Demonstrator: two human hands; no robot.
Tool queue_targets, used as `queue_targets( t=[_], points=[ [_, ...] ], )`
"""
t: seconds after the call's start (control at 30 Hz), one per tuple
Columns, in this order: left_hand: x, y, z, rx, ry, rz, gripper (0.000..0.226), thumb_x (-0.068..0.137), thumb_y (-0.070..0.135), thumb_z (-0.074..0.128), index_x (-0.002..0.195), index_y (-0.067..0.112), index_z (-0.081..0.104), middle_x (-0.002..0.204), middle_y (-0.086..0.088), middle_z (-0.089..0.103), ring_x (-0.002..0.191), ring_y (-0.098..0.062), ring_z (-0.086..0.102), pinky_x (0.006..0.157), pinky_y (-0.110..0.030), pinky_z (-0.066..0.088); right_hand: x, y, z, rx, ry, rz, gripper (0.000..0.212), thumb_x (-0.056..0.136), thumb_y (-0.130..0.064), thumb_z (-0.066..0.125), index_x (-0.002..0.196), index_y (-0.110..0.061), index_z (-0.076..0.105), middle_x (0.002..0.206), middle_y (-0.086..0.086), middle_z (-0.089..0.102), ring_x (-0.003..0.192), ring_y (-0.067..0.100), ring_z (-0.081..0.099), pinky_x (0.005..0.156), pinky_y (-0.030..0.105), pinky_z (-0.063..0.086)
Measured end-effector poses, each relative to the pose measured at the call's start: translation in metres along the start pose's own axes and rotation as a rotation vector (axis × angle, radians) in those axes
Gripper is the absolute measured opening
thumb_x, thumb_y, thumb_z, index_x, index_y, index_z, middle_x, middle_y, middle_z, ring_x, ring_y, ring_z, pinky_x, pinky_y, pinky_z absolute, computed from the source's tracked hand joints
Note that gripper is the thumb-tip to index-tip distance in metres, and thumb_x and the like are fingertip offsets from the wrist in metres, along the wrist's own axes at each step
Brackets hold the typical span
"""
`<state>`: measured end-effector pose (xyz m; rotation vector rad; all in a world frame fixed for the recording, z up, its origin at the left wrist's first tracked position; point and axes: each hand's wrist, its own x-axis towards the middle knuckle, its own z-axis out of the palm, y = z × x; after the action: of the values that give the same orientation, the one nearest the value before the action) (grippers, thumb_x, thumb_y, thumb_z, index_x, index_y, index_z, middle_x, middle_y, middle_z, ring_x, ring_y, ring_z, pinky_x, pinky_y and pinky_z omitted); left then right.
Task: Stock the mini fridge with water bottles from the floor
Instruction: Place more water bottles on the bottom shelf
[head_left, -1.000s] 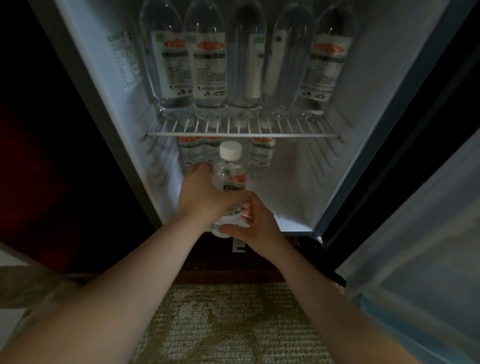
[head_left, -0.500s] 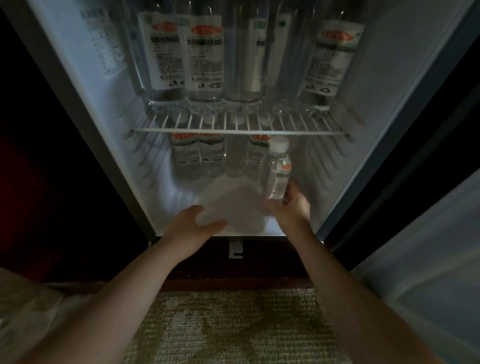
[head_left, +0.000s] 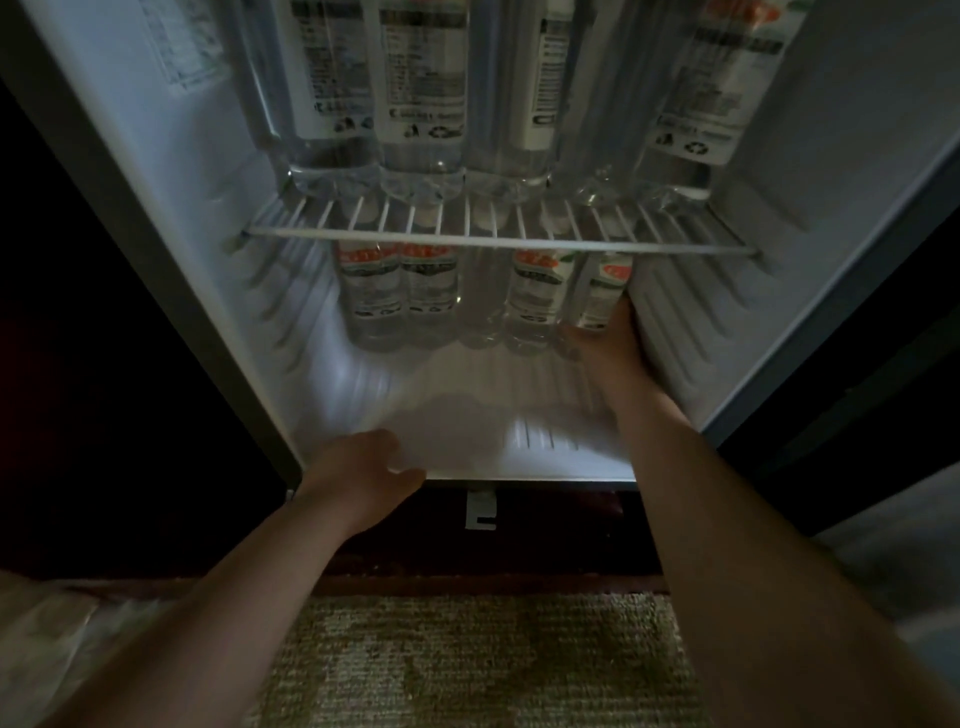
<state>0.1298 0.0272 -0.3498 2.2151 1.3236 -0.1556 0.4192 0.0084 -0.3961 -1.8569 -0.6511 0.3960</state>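
Observation:
The open mini fridge (head_left: 363, 395) fills the view. Several large water bottles (head_left: 421, 104) stand on its wire shelf (head_left: 498, 241). Below, several small bottles (head_left: 397, 296) stand in a row at the back of the fridge floor. My right hand (head_left: 610, 348) reaches deep inside and grips the rightmost small water bottle (head_left: 602, 291) at its lower part, next to the right wall. My left hand (head_left: 363, 467) rests on the front lip of the fridge floor, fingers relaxed, holding nothing.
A dark cabinet wall lies to the left and a dark door frame (head_left: 831, 312) to the right. A beige carpet (head_left: 467, 665) lies in front of the fridge. A pale curtain or cloth (head_left: 909, 571) hangs at the right edge.
My right hand carried the small bottle from the fridge front to the back right, under the shelf. My left hand let go of it and came down onto the front lip.

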Motion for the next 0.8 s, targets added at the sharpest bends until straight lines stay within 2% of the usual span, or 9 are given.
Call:
queue_targets(
  t=[0.1, 0.27, 0.37, 0.47, 0.53, 0.6, 0.7, 0.77, 0.8],
  points=[
    [0.0, -0.001, 0.0, 0.016, 0.0, -0.002, 0.053, 0.091, 0.042, 0.052, 0.137, 0.015, 0.046, 0.139, -0.003, 0.05, 0.127, -0.02, 0.047, 0.097, -0.023, 0.037, 0.004, -0.005, 0.0, -0.022, -0.042, -0.044, 0.045, 0.066, -0.053, 0.073, 0.107, -0.049, 0.056, 0.101, -0.014, 0.068, 0.093, 0.013, 0.067, 0.08, 0.046, 0.057],
    [-0.004, 0.0, 0.002, -0.007, -0.035, -0.002, 0.057, 0.092, 0.041, 0.053, 0.14, 0.015, 0.041, 0.145, -0.003, 0.044, 0.131, -0.021, 0.042, 0.103, -0.026, 0.035, -0.003, -0.006, -0.002, -0.012, -0.042, 0.022, 0.052, 0.061, -0.059, 0.074, 0.108, -0.043, 0.06, 0.102, -0.012, 0.069, 0.096, 0.015, 0.067, 0.083, 0.046, 0.056],
    [-0.01, 0.004, 0.002, -0.091, -0.01, -0.001, 0.059, 0.091, 0.041, 0.054, 0.142, 0.017, 0.039, 0.148, -0.002, 0.039, 0.133, -0.021, 0.039, 0.105, -0.025, 0.031, -0.032, -0.017, -0.002, -0.02, 0.025, 0.079, 0.04, 0.075, -0.038, 0.074, 0.111, -0.026, 0.063, 0.104, -0.002, 0.07, 0.096, 0.019, 0.067, 0.079, 0.035, 0.055],
    [-0.022, 0.012, 0.0, -0.202, 0.034, -0.005, 0.056, 0.091, 0.039, 0.055, 0.142, 0.018, 0.041, 0.148, -0.004, 0.038, 0.132, -0.021, 0.038, 0.102, -0.024, 0.031, -0.07, -0.021, 0.001, -0.148, 0.106, 0.09, 0.046, 0.087, -0.024, 0.065, 0.128, -0.009, 0.052, 0.122, 0.007, 0.06, 0.11, 0.024, 0.06, 0.076, 0.025, 0.042],
    [-0.031, 0.018, -0.005, -0.211, 0.038, -0.002, 0.054, 0.091, 0.04, 0.055, 0.139, 0.019, 0.043, 0.147, -0.005, 0.038, 0.13, -0.023, 0.04, 0.096, -0.022, 0.033, -0.099, -0.026, 0.002, -0.2, 0.09, 0.027, 0.045, 0.088, -0.016, 0.06, 0.131, -0.008, 0.048, 0.13, 0.01, 0.054, 0.116, 0.025, 0.054, 0.08, 0.022, 0.038],
    [-0.041, 0.022, -0.013, -0.198, 0.047, 0.011, 0.051, 0.09, 0.041, 0.056, 0.135, 0.019, 0.047, 0.144, -0.005, 0.041, 0.127, -0.023, 0.043, 0.09, -0.021, 0.033, -0.123, -0.038, 0.001, -0.19, 0.028, 0.014, 0.035, 0.087, -0.013, 0.059, 0.122, -0.01, 0.057, 0.125, 0.009, 0.058, 0.112, 0.025, 0.056, 0.077, 0.02, 0.038],
    [-0.061, 0.029, -0.029, -0.224, 0.022, 0.039, 0.045, 0.089, 0.038, 0.057, 0.128, 0.015, 0.053, 0.135, -0.004, 0.048, 0.121, -0.021, 0.047, 0.088, -0.022, 0.035, -0.149, -0.063, -0.008, -0.241, -0.108, -0.036, 0.016, 0.088, -0.01, 0.058, 0.103, -0.011, 0.065, 0.106, 0.007, 0.064, 0.098, 0.023, 0.059, 0.079, 0.028, 0.044],
    [-0.077, 0.033, -0.042, -0.194, -0.019, 0.067, 0.035, 0.089, 0.036, 0.057, 0.115, 0.013, 0.06, 0.117, -0.006, 0.058, 0.106, -0.019, 0.054, 0.082, -0.025, 0.039, -0.164, -0.085, -0.02, -0.219, -0.22, -0.004, 0.01, 0.088, -0.008, 0.058, 0.086, -0.017, 0.062, 0.095, 0.008, 0.066, 0.086, 0.024, 0.063, 0.076, 0.035, 0.051],
    [-0.087, 0.036, -0.048, -0.179, -0.035, 0.078, 0.03, 0.089, 0.035, 0.058, 0.106, 0.011, 0.063, 0.108, -0.007, 0.06, 0.097, -0.019, 0.056, 0.076, -0.026, 0.041, -0.172, -0.096, -0.028, -0.201, -0.281, 0.022, 0.014, 0.088, -0.008, 0.058, 0.08, -0.019, 0.06, 0.09, 0.01, 0.066, 0.078, 0.024, 0.064, 0.07, 0.034, 0.052]
  ],
)
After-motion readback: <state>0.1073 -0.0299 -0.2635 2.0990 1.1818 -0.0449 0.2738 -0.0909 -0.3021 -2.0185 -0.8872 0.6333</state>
